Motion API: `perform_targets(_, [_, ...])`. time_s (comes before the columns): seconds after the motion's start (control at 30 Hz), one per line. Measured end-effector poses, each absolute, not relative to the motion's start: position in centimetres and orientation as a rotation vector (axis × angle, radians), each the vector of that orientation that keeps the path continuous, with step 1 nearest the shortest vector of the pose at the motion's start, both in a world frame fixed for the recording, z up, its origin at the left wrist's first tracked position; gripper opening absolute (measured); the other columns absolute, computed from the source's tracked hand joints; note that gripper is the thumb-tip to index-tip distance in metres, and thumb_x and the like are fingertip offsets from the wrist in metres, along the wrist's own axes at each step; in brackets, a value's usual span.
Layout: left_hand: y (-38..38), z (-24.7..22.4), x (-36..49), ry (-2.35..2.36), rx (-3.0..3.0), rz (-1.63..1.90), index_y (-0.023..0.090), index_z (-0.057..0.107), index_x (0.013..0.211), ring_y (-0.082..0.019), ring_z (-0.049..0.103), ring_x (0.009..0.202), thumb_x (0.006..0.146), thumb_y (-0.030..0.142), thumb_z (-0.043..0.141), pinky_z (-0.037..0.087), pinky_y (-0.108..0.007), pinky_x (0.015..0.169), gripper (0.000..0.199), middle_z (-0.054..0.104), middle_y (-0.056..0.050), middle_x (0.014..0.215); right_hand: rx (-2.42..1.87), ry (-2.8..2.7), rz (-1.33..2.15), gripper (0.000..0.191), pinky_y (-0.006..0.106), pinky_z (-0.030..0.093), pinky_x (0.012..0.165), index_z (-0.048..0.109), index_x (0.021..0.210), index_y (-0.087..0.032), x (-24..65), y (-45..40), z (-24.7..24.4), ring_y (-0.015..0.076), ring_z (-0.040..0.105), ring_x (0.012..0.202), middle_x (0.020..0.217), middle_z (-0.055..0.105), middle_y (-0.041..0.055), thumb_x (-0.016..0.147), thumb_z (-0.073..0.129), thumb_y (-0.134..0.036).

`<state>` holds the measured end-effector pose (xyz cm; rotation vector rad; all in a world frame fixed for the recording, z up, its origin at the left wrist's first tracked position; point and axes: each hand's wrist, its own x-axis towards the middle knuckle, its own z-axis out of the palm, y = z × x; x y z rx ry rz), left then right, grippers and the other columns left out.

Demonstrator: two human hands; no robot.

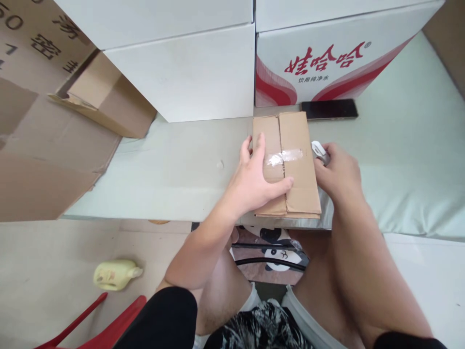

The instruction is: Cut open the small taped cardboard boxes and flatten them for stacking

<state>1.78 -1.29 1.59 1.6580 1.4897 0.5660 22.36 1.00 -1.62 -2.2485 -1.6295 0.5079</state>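
Observation:
A small brown cardboard box [300, 191] lies on the pale green covered surface, with clear tape [292, 155] across the seam of its top flaps. My left hand [252, 177] rests spread on the box, thumb over the top near the seam and fingers at its left side. Just off the right side of the box, my right hand [339, 169] is closed around a small white plastic tool [318, 149]. Only the tool's rounded white end shows; the rest is hidden by my fingers, so I cannot tell its exact kind.
Behind the box stand white cartons [196, 77] and a red-and-white carton [327, 68], with a black phone [329, 109] before it. Large brown cartons [54, 145] stand left. A yellow bottle [115, 275] lies on the floor near a red chair [119, 322].

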Motion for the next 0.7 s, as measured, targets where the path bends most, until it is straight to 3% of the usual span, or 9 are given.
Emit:
perform_targets(0.17, [-1.4, 2.0, 2.0, 1.561, 1.691, 0.502, 0.022, 0.014, 0.165, -0.046, 0.017, 0.160, 0.073, 0.044, 0.074, 0.033, -0.062, 0.126, 0.112, 0.001, -0.016, 0.175, -2.314, -1.668, 0.645, 0.046, 0.042, 0.047, 0.080, 0.065, 0.124, -0.023, 22.0, 1.2, -2.0, 0.0383, 0.065, 0.109, 0.120, 0.073, 0.0164, 0.081, 0.054, -0.034])
perform_targets(0.27, [-1.7, 2.3, 2.0, 1.623, 1.729, 0.537, 0.020, 0.023, 0.163, -0.044, 0.024, 0.158, 0.073, 0.039, 0.071, 0.039, -0.060, 0.122, 0.104, 0.002, -0.015, 0.175, -2.305, -1.715, 0.692, 0.053, 0.045, 0.048, 0.085, 0.062, 0.132, -0.020, 21.9, 1.2, -2.3, 0.0401, 0.065, 0.113, 0.125, 0.072, 0.0188, 0.081, 0.053, -0.035])
perform_targets(0.4, [-2.2, 2.6, 1.9, 1.637, 1.825, 0.710, 0.022, 0.043, 0.152, -0.038, 0.045, 0.148, 0.072, 0.026, 0.065, 0.045, -0.053, 0.120, 0.082, 0.026, -0.013, 0.169, -2.294, -1.760, 0.679, 0.055, 0.047, 0.049, 0.089, 0.061, 0.135, -0.019, 21.9, 1.3, -2.9, 0.0406, 0.065, 0.115, 0.128, 0.071, 0.0190, 0.083, 0.050, -0.038])
perform_targets(0.5, [-2.3, 2.7, 1.7, 1.607, 1.857, 0.812, 0.022, 0.055, 0.138, -0.034, 0.050, 0.144, 0.072, 0.022, 0.062, 0.048, -0.047, 0.117, 0.067, 0.043, -0.011, 0.160, -2.291, -1.803, 0.661, 0.057, 0.048, 0.050, 0.090, 0.060, 0.136, -0.019, 22.1, 1.4, -3.6, 0.0399, 0.065, 0.115, 0.128, 0.071, 0.0194, 0.085, 0.049, -0.039])
perform_targets(0.7, [-2.1, 2.5, 1.6, 1.575, 1.852, 0.836, 0.022, 0.057, 0.133, -0.034, 0.050, 0.143, 0.070, 0.024, 0.061, 0.048, -0.048, 0.116, 0.063, 0.045, -0.012, 0.158, -2.210, -2.010, 0.635, 0.060, 0.056, 0.053, 0.090, 0.063, 0.135, -0.018, 22.7, 1.1, -4.9, 0.0407, 0.064, 0.111, 0.126, 0.067, 0.0220, 0.083, 0.054, -0.045])
